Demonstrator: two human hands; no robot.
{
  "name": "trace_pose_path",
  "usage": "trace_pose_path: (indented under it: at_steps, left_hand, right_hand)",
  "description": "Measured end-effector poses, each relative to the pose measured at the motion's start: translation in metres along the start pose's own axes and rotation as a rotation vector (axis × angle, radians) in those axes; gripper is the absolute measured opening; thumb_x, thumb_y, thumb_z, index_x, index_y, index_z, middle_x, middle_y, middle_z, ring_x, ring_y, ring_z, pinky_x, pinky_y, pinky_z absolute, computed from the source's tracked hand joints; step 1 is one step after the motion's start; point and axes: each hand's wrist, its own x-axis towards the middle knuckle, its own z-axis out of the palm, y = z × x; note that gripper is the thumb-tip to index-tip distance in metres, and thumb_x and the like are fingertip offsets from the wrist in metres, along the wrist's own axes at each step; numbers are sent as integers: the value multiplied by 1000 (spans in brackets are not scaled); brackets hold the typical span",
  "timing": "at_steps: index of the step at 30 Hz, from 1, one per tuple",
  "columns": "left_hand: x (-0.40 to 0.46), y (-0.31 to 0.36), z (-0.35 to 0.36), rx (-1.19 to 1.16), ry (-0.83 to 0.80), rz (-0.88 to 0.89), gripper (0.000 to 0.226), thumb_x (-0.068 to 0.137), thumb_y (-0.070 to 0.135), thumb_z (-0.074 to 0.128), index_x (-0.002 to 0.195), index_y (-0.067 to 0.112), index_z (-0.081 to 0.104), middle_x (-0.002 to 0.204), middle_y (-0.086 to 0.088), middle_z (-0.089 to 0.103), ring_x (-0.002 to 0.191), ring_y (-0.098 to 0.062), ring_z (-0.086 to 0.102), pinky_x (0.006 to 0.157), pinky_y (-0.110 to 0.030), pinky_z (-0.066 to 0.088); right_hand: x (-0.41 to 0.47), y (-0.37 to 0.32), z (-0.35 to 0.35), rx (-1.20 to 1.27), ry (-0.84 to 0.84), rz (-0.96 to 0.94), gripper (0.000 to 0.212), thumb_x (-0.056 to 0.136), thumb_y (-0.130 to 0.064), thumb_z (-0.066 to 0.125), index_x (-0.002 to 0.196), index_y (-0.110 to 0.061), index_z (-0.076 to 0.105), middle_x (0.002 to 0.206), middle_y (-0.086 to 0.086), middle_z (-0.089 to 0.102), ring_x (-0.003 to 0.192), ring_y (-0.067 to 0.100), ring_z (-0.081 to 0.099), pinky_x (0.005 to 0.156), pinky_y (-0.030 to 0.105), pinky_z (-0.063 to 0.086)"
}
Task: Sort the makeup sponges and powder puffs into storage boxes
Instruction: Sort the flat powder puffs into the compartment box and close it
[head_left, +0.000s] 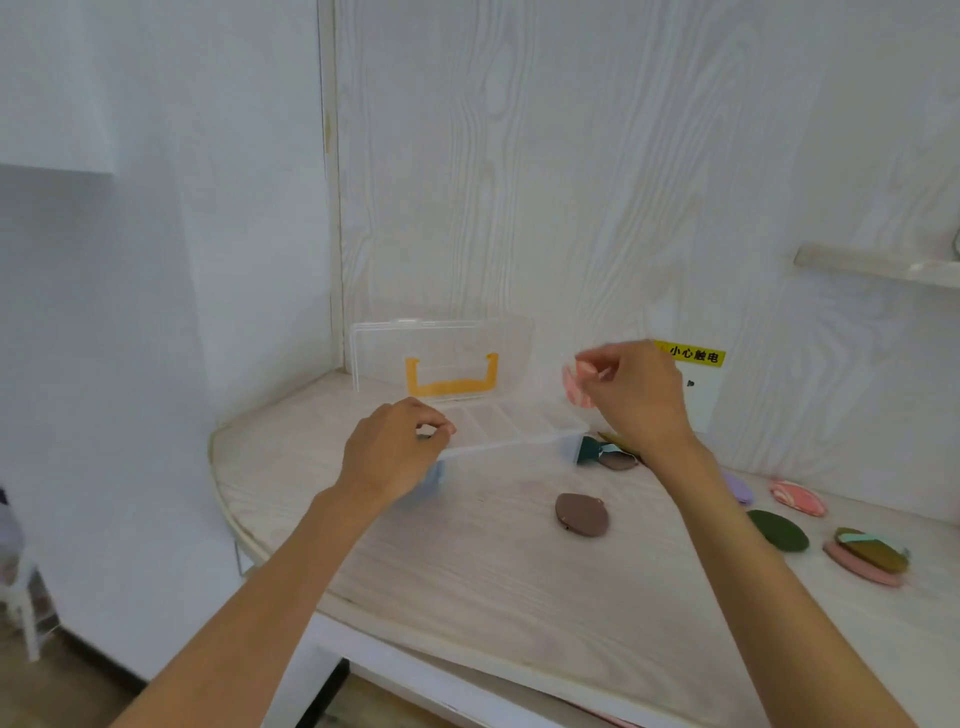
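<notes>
Nearest on the pale wood-grain table (467, 561) lies a brown puff (581, 513), flat and on its own, with a loop or strap at its edge. Off to the right sit a dark green puff (778, 530), a stacked pair of puffs (867, 557) in olive and pink, a pink marbled puff (797, 497) and a lilac puff (737, 486) half hidden by the right forearm.

The left hand (392, 449) is curled, its fingertips pinching the near edge of the clear storage box (498, 423), steadying it; something pale blue shows just under the hand, too blurred to name. The right hand (636, 395) is raised above and to the right of the box, thumb and fingers pinching a pink puff (574, 387) by its edge, so it hangs upright and clear of the compartments. Beside the box's right corner lie a teal piece and another brown puff (615, 460), touching each other.

The box's lid (441, 353) stands open against the wall, an orange handle (451, 376) showing through it. The compartments look empty, so sorting seems barely begun.

These puffs are likely light, soft and thin: a gentle edge pinch should do, or the strap where there is one. The box looks light and slick, apt to slide unless held.
</notes>
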Motion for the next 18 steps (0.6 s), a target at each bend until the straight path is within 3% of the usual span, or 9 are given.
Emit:
trace_pose_path:
  at_steps: [2,4,7,10,14,18]
  left_hand:
    - [-3,1,1,29,59,-28,20,91,37,53,103,34,69,115,14,64,101,-10,60,74,-23,41]
    - [-5,4,1,28,99,-64,24,89,38,55,111,36,63,113,15,64,103,-9,59,77,-24,42]
    - [-2,5,2,-23,98,-93,36,86,38,58,121,37,53,112,19,64,105,-6,58,77,-24,41]
    - [1,4,2,-61,52,-114,44,86,40,60,127,33,47,115,19,63,109,-7,58,82,-25,41]
    - [4,2,0,-24,2,-114,35,88,43,58,122,35,54,121,17,60,109,-6,56,83,-24,39]
    - [3,3,-1,33,-12,-71,26,90,49,51,113,41,61,122,19,61,112,-6,56,86,-25,38]
  right_hand:
    - [3,-21,11,177,-6,-25,10,80,-18,70,89,-17,73,76,-2,69,70,11,65,72,24,51]
    - [2,-33,33,302,-94,-42,11,76,-20,75,87,-20,73,72,-6,67,66,6,64,71,21,52]
    - [-11,-34,69,248,-153,-92,8,76,-22,74,83,-19,73,74,-5,71,62,2,61,67,18,49]
    - [-25,-28,90,135,-165,-155,11,79,-30,70,85,-22,74,80,-7,73,70,5,64,66,21,48]
    - [-24,-20,94,219,-249,-77,13,77,-30,73,88,-23,74,81,-5,74,76,7,68,68,22,48]
    - [-26,-18,88,363,-341,-33,28,78,-31,74,103,-20,67,86,-1,75,74,6,66,72,20,48]
